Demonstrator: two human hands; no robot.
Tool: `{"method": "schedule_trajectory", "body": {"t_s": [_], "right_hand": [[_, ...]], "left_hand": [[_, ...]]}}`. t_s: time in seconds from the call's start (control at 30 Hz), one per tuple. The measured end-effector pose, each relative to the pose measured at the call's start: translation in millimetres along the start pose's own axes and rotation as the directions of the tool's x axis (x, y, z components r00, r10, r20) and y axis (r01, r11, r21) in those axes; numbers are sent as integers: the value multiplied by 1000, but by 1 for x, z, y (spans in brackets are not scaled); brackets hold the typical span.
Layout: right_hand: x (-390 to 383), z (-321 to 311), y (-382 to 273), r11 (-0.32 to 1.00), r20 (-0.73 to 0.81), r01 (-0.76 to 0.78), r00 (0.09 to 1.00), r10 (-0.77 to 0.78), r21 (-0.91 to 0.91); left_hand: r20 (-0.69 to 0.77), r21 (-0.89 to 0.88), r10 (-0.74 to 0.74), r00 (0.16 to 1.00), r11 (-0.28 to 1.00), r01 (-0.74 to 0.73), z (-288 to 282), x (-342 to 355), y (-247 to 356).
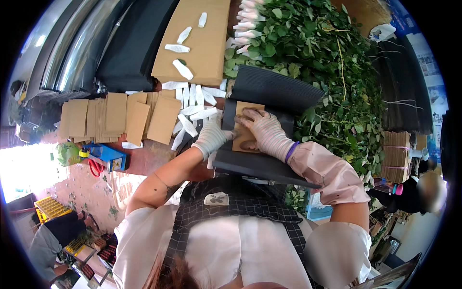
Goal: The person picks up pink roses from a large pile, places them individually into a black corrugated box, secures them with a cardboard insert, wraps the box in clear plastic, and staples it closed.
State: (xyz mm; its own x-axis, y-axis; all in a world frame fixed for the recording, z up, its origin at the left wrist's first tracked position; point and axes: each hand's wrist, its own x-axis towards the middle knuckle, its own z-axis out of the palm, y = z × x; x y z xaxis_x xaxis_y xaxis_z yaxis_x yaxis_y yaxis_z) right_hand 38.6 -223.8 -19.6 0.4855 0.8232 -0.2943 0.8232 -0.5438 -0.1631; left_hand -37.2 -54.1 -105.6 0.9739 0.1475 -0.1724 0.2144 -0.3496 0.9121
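My gloved right hand [267,132] lies on a brown card [248,144] with its fingers spread. The card rests on a black sheet [236,161], and a ribbed black sheet [269,86] angles up behind it. My gloved left hand [216,132] is just left of the card, thumb reaching toward its edge; its other fingers are partly hidden by a white mesh sleeve [202,113], so I cannot tell whether they grip it. More white mesh sleeves [185,96] are piled loosely beyond that hand.
Brown card pieces [115,115], a blue box [108,154] and red scissors [96,168] lie left. Leafy stems [341,72] fill the right, near banded card stacks [394,154]. A large brown sheet [187,19] and dark sheets [125,53] lie beyond. A seated person [48,245] is lower left.
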Motion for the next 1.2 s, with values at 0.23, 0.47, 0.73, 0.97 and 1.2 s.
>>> {"method": "schedule_trajectory", "body": {"t_s": [0.23, 0.47, 0.73, 0.97, 1.2], "right_hand": [[1, 1, 12, 1000, -57, -4, 998, 3, -7], [-73, -39, 10, 681, 73, 63, 983, -170, 730], [-71, -23, -38, 983, 120, -173, 976, 180, -67], [-44, -108, 100, 716, -505, 14, 718, 479, 698], [37, -87, 369, 216, -271, -822, 79, 959, 526]], "left_hand": [[268, 407, 631, 728, 611, -679, -23, 12, 46], [698, 553, 275, 662, 381, -741, -12, 24, 86], [594, 728, 31, 804, 404, -554, 36, 24, 104], [631, 604, 262, 730, 425, -674, 8, 20, 94], [676, 531, 259, 690, 479, -699, 17, 28, 48]]}}
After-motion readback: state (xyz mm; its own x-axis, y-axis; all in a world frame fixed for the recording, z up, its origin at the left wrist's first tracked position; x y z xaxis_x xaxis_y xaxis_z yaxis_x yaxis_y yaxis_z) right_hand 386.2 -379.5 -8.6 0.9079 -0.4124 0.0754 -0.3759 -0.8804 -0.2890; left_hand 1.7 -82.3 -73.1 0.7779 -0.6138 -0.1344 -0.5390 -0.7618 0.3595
